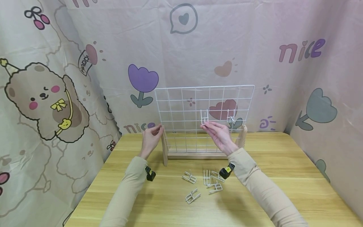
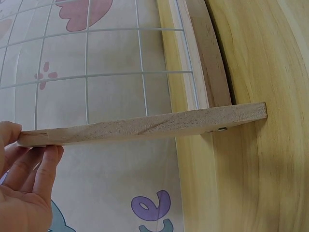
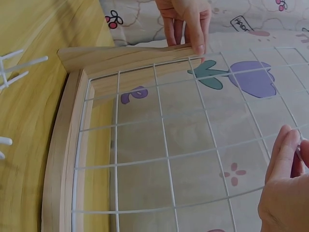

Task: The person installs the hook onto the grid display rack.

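Observation:
A white wire grid panel (image 1: 204, 87) stands upright in a wooden stand (image 1: 195, 155). At its left side my left hand (image 1: 151, 138) pinches the top of the wooden upright (image 2: 145, 126) between thumb and fingers. My right hand (image 1: 219, 135) is in front of the grid, right of its middle, and pinches the lower end of a white wire hook (image 1: 204, 121). That hook is against the grid wires; whether it is hooked over them I cannot tell. A second white hook (image 1: 231, 118) hangs on the grid farther right. The right wrist view barely shows the held hook.
Several loose white wire hooks (image 1: 193, 196) lie on the wooden table (image 1: 266, 189) in front of the stand, below my right forearm and to its left. A printed curtain (image 1: 181, 56) hangs behind and along both sides of the table.

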Tool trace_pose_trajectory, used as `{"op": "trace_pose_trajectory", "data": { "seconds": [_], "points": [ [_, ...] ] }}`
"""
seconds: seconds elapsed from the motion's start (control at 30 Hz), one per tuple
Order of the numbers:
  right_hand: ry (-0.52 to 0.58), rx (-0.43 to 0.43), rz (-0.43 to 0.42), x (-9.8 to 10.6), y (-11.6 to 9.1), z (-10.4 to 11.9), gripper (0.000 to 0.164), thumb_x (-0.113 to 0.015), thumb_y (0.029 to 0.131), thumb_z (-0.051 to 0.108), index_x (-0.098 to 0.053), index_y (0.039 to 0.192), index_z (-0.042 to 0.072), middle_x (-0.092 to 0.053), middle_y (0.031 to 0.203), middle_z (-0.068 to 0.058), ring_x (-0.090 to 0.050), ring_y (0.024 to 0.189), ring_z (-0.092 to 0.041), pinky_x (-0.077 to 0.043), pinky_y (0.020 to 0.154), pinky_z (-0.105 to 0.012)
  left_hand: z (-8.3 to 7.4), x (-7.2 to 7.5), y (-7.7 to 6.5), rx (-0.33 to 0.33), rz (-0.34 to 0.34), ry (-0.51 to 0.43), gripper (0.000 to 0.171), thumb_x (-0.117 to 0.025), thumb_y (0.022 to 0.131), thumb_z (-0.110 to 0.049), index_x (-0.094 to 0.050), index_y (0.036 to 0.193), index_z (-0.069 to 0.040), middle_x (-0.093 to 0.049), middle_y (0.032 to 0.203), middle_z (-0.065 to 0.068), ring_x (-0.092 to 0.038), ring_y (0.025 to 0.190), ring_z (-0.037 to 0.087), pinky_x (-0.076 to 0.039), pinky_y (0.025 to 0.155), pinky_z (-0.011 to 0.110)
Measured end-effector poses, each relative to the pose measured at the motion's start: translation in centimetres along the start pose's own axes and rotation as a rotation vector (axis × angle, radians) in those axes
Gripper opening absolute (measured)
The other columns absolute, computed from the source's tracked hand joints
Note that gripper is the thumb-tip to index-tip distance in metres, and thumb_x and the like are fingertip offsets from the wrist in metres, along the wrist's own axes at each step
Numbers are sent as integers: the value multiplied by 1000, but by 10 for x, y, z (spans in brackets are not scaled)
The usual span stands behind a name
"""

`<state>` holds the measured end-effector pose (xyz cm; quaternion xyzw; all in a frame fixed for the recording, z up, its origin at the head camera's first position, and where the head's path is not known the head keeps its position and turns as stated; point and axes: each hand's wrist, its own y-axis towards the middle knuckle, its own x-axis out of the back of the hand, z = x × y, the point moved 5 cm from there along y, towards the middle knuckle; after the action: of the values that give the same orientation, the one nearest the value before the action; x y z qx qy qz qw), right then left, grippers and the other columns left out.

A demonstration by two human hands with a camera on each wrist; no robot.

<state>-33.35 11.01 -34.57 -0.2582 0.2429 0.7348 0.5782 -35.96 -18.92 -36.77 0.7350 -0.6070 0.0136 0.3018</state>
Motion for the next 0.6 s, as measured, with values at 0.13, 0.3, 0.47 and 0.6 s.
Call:
{"op": "trace_pose_trajectory", "data": {
  "seconds": [0.13,0.3,0.47,0.6],
  "points": [
    [-20,6,4,1,0,0,26,-54,99,-6,-76,90,4,-79,94,-11,-78,91,-18,-60,92,-23,1,0,1,-1,-5,8,34,-67,97,-19,-68,126,-1,-70,123,22,-73,108,34,-60,89,39],
    [-27,14,14,2,-1,0,25,-55,99,-5,-77,90,5,-79,94,-11,-78,90,-18,-60,92,-23,0,0,1,4,0,5,35,-67,97,-20,-68,126,-1,-70,124,21,-73,109,34,-60,90,39],
    [-34,15,6,2,0,0,22,-56,98,-5,-76,93,3,-79,94,-11,-78,91,-18,-60,92,-24,1,0,1,9,-1,6,35,-67,97,-21,-68,126,-2,-70,124,21,-73,109,33,-60,90,39],
    [-30,5,3,3,0,0,20,-57,98,-5,-75,97,1,-79,94,-12,-78,91,-18,-60,92,-24,0,0,1,6,0,12,35,-66,97,-21,-67,127,-1,-70,124,22,-73,109,34,-60,90,39]
  ]
}}
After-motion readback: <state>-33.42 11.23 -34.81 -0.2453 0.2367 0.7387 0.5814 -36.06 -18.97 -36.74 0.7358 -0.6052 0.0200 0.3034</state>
